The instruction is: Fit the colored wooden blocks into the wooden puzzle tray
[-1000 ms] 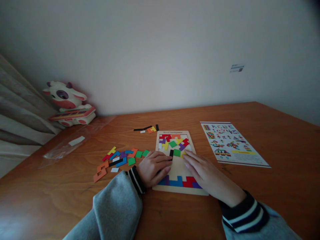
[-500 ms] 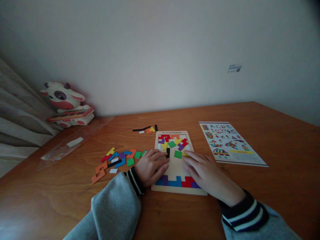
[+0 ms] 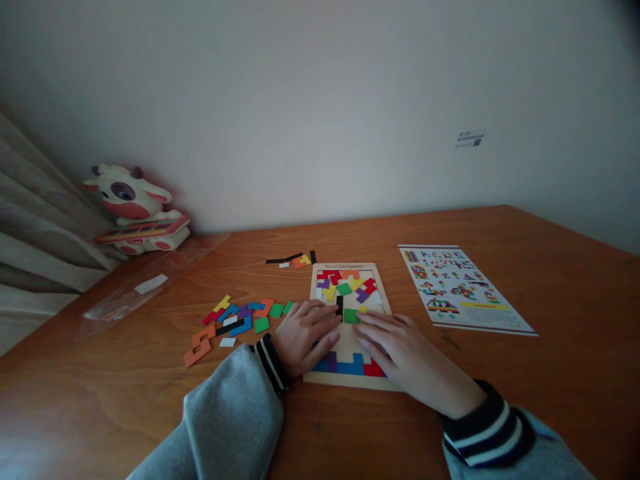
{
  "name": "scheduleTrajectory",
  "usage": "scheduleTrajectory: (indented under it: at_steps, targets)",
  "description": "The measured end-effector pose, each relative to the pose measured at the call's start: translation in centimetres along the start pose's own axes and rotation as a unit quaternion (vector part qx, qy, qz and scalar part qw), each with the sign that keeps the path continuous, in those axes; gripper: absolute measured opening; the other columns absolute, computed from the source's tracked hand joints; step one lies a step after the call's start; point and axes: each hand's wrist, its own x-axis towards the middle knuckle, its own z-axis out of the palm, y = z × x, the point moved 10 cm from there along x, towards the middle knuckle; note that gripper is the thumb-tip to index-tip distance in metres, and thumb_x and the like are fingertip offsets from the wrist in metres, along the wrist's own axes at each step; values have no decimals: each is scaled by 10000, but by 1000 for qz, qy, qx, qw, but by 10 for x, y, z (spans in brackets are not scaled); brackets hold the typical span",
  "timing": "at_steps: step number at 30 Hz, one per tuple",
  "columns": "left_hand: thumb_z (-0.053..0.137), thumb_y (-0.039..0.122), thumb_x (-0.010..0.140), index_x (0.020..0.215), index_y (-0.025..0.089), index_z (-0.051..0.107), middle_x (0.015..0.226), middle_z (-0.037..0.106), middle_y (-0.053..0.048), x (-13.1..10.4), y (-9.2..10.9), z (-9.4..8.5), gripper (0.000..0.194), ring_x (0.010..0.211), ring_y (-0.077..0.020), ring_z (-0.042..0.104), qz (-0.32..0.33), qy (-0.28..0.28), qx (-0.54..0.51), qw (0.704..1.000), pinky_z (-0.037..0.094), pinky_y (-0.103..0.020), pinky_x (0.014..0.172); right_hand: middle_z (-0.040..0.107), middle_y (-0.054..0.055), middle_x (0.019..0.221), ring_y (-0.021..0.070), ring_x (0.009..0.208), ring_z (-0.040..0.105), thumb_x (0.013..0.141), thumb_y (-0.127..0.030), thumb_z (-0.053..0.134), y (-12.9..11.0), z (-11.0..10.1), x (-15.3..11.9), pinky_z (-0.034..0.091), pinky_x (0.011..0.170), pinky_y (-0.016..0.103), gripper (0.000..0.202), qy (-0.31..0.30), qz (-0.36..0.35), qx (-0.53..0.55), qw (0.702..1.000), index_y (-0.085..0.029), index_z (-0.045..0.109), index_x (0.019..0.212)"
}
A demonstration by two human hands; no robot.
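A wooden puzzle board (image 3: 345, 381) lies on the table with flat coloured pieces inside its frame. My left hand (image 3: 307, 337) rests over the board's left side, fingers stretched out, its fingertips beside an upright black bar piece (image 3: 339, 308). My right hand (image 3: 400, 347) reaches in from the right with extended fingers. Its fingertips touch the right edge of a green square piece (image 3: 351, 317), and a yellow piece (image 3: 363, 309) shows just above them, partly hidden. Along the board's lower edge sit blue pieces (image 3: 350, 367), a purple one and a red piece (image 3: 373, 369), partly covered by my hands.
Several loose pieces (image 3: 241, 325) lie left of the board, and a few more (image 3: 300, 261) behind it. A printed pattern sheet (image 3: 465, 290) lies to the right. A clear plastic bag (image 3: 120, 303) and a cow-shaped toy keyboard (image 3: 143, 230) are at the left.
My right hand has moved left, and the green square has slid left and slightly nearer, close to the black bar. The black bar has shifted slightly right. My left hand has barely moved.
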Motion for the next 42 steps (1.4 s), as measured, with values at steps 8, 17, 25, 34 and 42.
scheduleTrajectory:
  at_steps: [8,17,25,34,42]
  targets:
    - [318,362,1028,1457,231,402,1420,523,-81,-2,-5,6,457,1258,-268,447,-25,-40,-13,999,324,-482,1048,655,26,1296,226,1238,570,971,-260,474,-2,1,-2,374,1095,503,290,-44,-26,38,998,-286,688,1165]
    - [404,274,976,1305,227,563,1149,701,-71,0,16,-1,369,1122,-226,577,66,-11,-48,997,343,-413,991,638,69,1309,198,1228,568,897,-79,432,4,-1,-2,437,1081,422,425,-17,-21,68,997,-212,621,1254]
    - [500,198,852,1158,184,648,1045,735,-88,-4,29,-11,340,971,-196,682,137,42,-84,986,396,-402,995,608,90,1348,230,1271,538,963,-159,393,16,0,-2,385,1120,504,372,12,2,41,999,-197,621,1255]
    - [521,155,788,1077,177,674,918,756,-66,-8,37,-16,328,934,-195,686,167,63,-79,981,413,-416,987,614,89,1342,232,1254,554,959,-173,420,16,1,-2,396,1105,507,356,14,4,47,999,-205,633,1242]
    - [507,140,735,1002,201,683,902,765,-52,-7,44,-18,326,889,-204,687,183,40,-125,974,446,-424,933,635,88,1312,239,1242,554,947,-162,432,14,-3,-1,417,1072,503,343,27,6,34,999,-210,648,1209]
